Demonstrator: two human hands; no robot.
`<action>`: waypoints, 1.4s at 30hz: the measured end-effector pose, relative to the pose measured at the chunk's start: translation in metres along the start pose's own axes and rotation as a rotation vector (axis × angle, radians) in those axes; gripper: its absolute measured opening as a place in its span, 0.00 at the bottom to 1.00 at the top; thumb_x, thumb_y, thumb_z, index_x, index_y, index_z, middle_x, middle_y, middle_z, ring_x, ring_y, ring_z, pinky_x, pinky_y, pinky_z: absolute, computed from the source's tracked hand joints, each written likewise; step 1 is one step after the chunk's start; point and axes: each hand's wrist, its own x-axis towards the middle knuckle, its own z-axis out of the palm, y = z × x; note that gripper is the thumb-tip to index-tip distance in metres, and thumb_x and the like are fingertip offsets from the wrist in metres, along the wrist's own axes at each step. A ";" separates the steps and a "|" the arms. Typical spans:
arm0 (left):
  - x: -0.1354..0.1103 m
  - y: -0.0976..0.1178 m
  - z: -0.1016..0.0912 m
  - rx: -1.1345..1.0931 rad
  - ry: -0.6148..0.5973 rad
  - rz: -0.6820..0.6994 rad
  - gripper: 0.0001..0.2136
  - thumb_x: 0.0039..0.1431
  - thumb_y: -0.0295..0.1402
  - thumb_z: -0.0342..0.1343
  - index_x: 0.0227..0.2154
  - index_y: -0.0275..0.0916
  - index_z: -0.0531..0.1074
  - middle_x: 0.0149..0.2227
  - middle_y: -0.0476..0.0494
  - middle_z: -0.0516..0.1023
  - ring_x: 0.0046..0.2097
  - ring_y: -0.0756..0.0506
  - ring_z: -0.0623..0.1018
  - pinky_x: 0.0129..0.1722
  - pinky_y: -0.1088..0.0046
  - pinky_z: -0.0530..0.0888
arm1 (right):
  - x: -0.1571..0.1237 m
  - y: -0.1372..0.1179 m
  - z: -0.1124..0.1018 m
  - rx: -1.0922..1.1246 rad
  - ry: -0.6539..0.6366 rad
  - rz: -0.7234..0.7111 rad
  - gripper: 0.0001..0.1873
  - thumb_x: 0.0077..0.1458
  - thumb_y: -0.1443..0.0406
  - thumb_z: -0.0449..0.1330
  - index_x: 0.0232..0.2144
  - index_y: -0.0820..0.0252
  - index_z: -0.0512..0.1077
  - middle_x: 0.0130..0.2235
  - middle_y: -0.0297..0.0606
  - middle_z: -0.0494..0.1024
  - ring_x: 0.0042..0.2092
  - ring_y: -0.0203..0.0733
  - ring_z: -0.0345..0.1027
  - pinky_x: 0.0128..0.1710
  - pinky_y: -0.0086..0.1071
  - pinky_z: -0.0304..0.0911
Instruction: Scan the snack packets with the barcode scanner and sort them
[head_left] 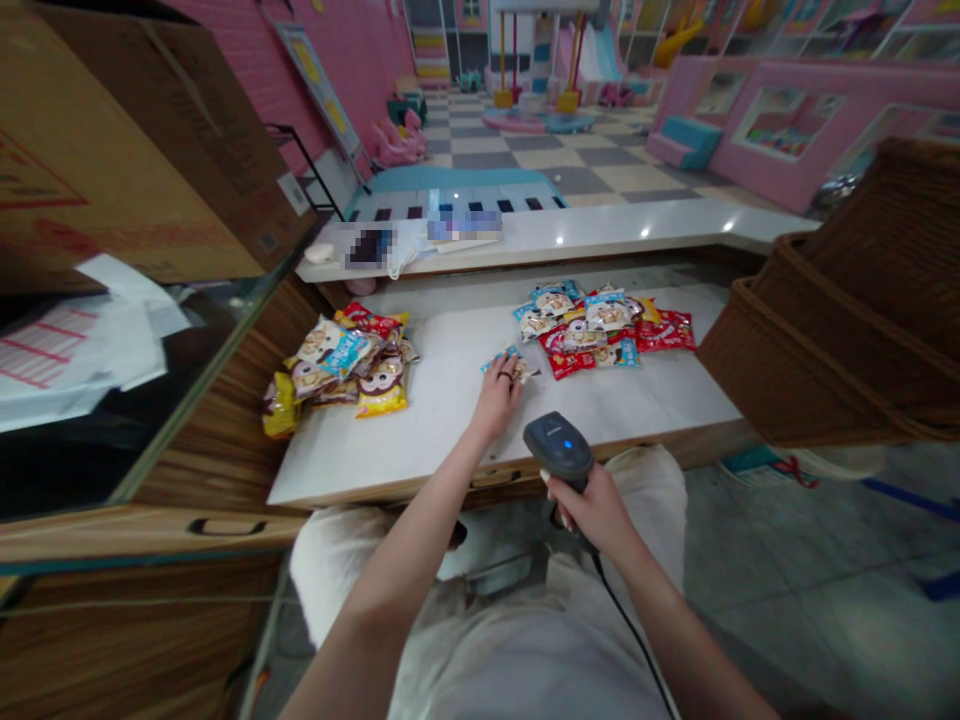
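Note:
My left hand [498, 396] reaches over the white counter [450, 410] and lies on a small snack packet [514, 360], fingers curled over it. My right hand [592, 510] grips a dark handheld barcode scanner [559, 447] with a blue light on top, held at the counter's near edge; its cable runs down past my lap. A pile of snack packets [349, 365] lies at the counter's left. Another pile of red and blue packets [600, 325] lies at the back right.
Stacked brown wicker baskets [847, 320] stand at the right of the counter. A large cardboard box [142, 150] sits on the left shelf above papers [75, 345]. A raised white ledge [570, 230] runs behind the counter, with a play area beyond.

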 end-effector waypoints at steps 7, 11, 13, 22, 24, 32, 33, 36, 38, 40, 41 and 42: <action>-0.036 0.005 -0.032 -0.917 0.248 -0.430 0.24 0.69 0.49 0.58 0.60 0.41 0.73 0.64 0.35 0.78 0.64 0.36 0.79 0.64 0.52 0.76 | 0.002 -0.001 0.005 -0.012 -0.011 -0.007 0.16 0.55 0.54 0.66 0.22 0.55 0.71 0.13 0.30 0.69 0.15 0.38 0.66 0.17 0.28 0.61; -0.051 0.001 -0.042 -1.167 0.238 -0.637 0.22 0.60 0.45 0.70 0.52 0.37 0.76 0.51 0.37 0.85 0.49 0.40 0.85 0.49 0.60 0.84 | 0.002 0.002 0.009 -0.018 -0.034 0.000 0.17 0.56 0.53 0.66 0.23 0.55 0.71 0.13 0.30 0.70 0.15 0.38 0.66 0.17 0.28 0.61; -0.056 -0.001 -0.044 -1.165 0.218 -0.635 0.23 0.55 0.39 0.74 0.50 0.37 0.76 0.50 0.39 0.86 0.46 0.42 0.85 0.47 0.64 0.84 | 0.002 0.003 0.011 -0.014 -0.040 0.008 0.17 0.56 0.53 0.66 0.23 0.55 0.71 0.13 0.29 0.70 0.14 0.38 0.66 0.17 0.28 0.60; -0.063 -0.008 -0.044 -1.179 0.166 -0.608 0.22 0.49 0.38 0.78 0.44 0.37 0.78 0.45 0.40 0.87 0.46 0.42 0.86 0.54 0.61 0.81 | 0.007 -0.009 0.016 -0.035 -0.056 -0.018 0.16 0.56 0.54 0.65 0.21 0.55 0.71 0.12 0.29 0.68 0.14 0.38 0.65 0.19 0.28 0.61; -0.064 -0.007 -0.044 -1.179 0.163 -0.601 0.22 0.48 0.38 0.78 0.43 0.37 0.78 0.46 0.40 0.87 0.46 0.42 0.86 0.56 0.60 0.81 | 0.008 -0.011 0.016 -0.043 -0.052 -0.024 0.16 0.56 0.54 0.65 0.21 0.55 0.71 0.12 0.29 0.69 0.14 0.38 0.66 0.19 0.29 0.61; -0.064 -0.013 -0.040 -1.163 0.162 -0.586 0.22 0.46 0.37 0.78 0.42 0.37 0.78 0.45 0.39 0.87 0.47 0.39 0.86 0.55 0.58 0.81 | 0.008 -0.014 0.017 -0.034 -0.057 -0.019 0.16 0.55 0.53 0.65 0.22 0.54 0.71 0.12 0.29 0.67 0.14 0.38 0.64 0.19 0.29 0.61; -0.064 -0.014 -0.039 -1.164 0.161 -0.588 0.22 0.46 0.37 0.78 0.42 0.37 0.78 0.45 0.39 0.87 0.47 0.39 0.86 0.54 0.58 0.81 | 0.008 -0.015 0.017 -0.033 -0.055 -0.021 0.16 0.55 0.53 0.65 0.22 0.54 0.71 0.12 0.28 0.67 0.14 0.38 0.63 0.18 0.29 0.60; -0.064 -0.014 -0.040 -1.167 0.159 -0.597 0.23 0.46 0.37 0.78 0.44 0.37 0.78 0.46 0.39 0.87 0.48 0.40 0.86 0.56 0.58 0.80 | 0.007 -0.016 0.016 -0.038 -0.055 -0.028 0.16 0.55 0.53 0.65 0.22 0.54 0.71 0.12 0.29 0.67 0.14 0.38 0.63 0.19 0.29 0.60; -0.065 -0.013 -0.040 -1.173 0.158 -0.598 0.24 0.46 0.38 0.79 0.44 0.38 0.77 0.46 0.40 0.87 0.48 0.41 0.86 0.58 0.58 0.79 | 0.007 -0.016 0.016 -0.042 -0.054 -0.031 0.17 0.55 0.53 0.65 0.22 0.54 0.71 0.12 0.29 0.67 0.14 0.38 0.63 0.19 0.29 0.60; -0.065 -0.011 -0.040 -1.172 0.176 -0.599 0.24 0.46 0.38 0.79 0.44 0.38 0.77 0.46 0.40 0.87 0.47 0.41 0.85 0.57 0.58 0.79 | 0.006 -0.014 0.016 -0.042 -0.054 -0.029 0.17 0.55 0.53 0.66 0.22 0.54 0.71 0.12 0.29 0.67 0.14 0.38 0.64 0.19 0.29 0.60; -0.065 -0.010 -0.039 -1.165 0.195 -0.598 0.24 0.47 0.38 0.78 0.45 0.38 0.77 0.47 0.40 0.87 0.48 0.41 0.85 0.57 0.59 0.80 | 0.006 -0.013 0.015 -0.036 -0.050 -0.028 0.17 0.55 0.53 0.66 0.22 0.54 0.71 0.12 0.28 0.67 0.14 0.38 0.64 0.19 0.29 0.61; -0.064 -0.009 -0.040 -1.150 0.223 -0.597 0.24 0.47 0.38 0.77 0.46 0.38 0.77 0.47 0.40 0.87 0.48 0.41 0.85 0.56 0.60 0.80 | 0.006 -0.011 0.015 -0.029 -0.046 -0.026 0.17 0.55 0.53 0.66 0.22 0.54 0.71 0.12 0.28 0.67 0.14 0.38 0.64 0.19 0.29 0.61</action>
